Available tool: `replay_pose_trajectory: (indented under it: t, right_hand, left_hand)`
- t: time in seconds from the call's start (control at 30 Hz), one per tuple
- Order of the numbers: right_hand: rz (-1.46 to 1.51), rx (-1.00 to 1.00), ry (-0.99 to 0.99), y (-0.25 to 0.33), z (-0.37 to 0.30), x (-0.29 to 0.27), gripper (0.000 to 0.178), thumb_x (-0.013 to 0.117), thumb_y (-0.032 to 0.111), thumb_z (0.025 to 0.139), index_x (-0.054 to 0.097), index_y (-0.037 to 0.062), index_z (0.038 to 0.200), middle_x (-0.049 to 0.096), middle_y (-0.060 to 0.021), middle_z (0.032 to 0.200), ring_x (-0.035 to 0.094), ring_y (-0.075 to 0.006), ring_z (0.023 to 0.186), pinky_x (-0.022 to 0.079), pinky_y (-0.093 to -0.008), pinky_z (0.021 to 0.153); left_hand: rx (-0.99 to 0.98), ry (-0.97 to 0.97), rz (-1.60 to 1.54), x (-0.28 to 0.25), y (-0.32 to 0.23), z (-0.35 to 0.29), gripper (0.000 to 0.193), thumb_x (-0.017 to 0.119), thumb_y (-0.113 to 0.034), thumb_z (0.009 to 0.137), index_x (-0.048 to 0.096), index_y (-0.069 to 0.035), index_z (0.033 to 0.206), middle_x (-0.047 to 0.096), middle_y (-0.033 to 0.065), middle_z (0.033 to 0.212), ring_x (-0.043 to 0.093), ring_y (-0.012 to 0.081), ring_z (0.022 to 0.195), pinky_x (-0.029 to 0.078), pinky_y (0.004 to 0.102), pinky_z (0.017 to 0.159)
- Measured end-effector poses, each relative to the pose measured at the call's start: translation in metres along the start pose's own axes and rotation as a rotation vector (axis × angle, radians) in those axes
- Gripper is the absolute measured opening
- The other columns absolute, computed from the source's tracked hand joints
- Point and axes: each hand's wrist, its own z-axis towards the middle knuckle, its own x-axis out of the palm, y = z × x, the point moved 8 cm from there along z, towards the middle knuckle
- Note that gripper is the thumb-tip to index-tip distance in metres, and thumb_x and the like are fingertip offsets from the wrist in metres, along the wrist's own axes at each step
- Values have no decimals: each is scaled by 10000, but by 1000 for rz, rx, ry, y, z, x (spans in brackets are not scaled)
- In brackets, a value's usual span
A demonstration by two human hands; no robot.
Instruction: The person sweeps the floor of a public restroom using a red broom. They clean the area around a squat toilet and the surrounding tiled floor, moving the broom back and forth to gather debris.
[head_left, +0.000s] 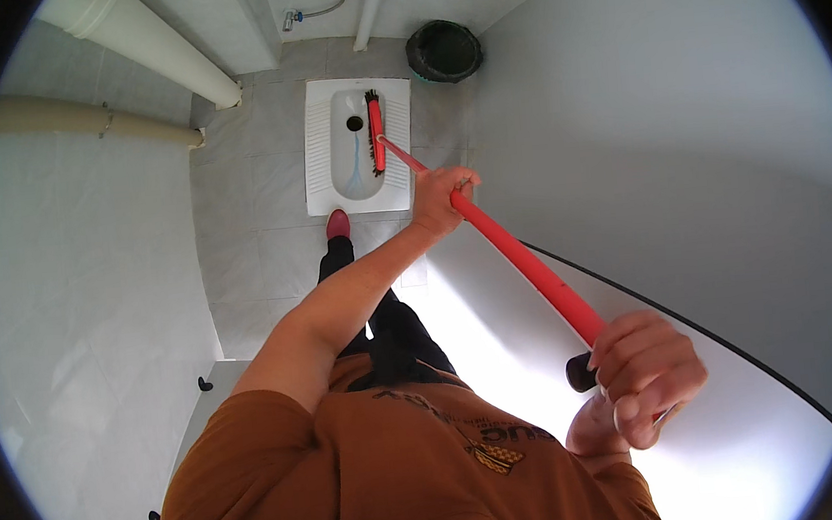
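Note:
A long-handled floor brush with a red pole slants across the view from lower right to upper middle. Its red head with dark bristles lies lengthwise over the right side of a white squat toilet set in the floor. My left hand is closed around the lower part of the pole, with some fingers slightly raised. Nearer to me, my right hand wraps round the pole's upper end. In the toilet bowl are a dark drain hole and a light blue streak.
A black-lined trash bin stands in the far right corner. Thick pipes run down the left wall. A hose with a small tap hangs at the back. A dark round knob is beside my right hand. My foot is near the toilet's front edge.

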Motion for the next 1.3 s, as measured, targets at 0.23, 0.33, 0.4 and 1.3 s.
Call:
replay_pose_trajectory:
  t: [0.23, 0.33, 0.4, 1.3]
  right_hand:
    - [-247, 614, -328, -107, -33, -9, 195, 583, -99, 835, 656, -1, 987, 657, -98, 842, 597, -137, 728, 493, -284, 696]
    - [-235, 615, -244, -137, -23, -2, 265, 533, -116, 861, 631, -29, 1091, 656, -94, 855, 592, -129, 772, 478, -264, 735]
    - [-191, 636, -293, -145, -20, -20, 261, 525, -115, 865, 617, -48, 1099, 647, -93, 835, 592, -129, 778, 475, -256, 749]
    - [-424, 571, -205, -184, 57, -48, 198, 555, -33, 844, 714, 23, 949, 622, -32, 628, 618, -134, 592, 409, -460, 999]
  left_hand:
    - [-257, 220, 46, 22, 110, -26, 121, 664, -141, 804, 661, -184, 917, 577, 64, 619, 577, 266, 622, 448, 406, 661]
    - [-301, 362, 139, 15, 145, 1, 107, 663, -180, 828, 668, -195, 934, 576, 54, 620, 585, 263, 664, 427, 411, 746]
    - [-258, 247, 209, 0, 142, 22, 101, 659, -168, 832, 668, -193, 929, 574, 49, 616, 581, 261, 655, 416, 409, 738]
    - [-255, 481, 77, 26, 190, 56, 145, 717, -116, 742, 701, -155, 881, 673, 75, 724, 651, 266, 691, 504, 366, 642]
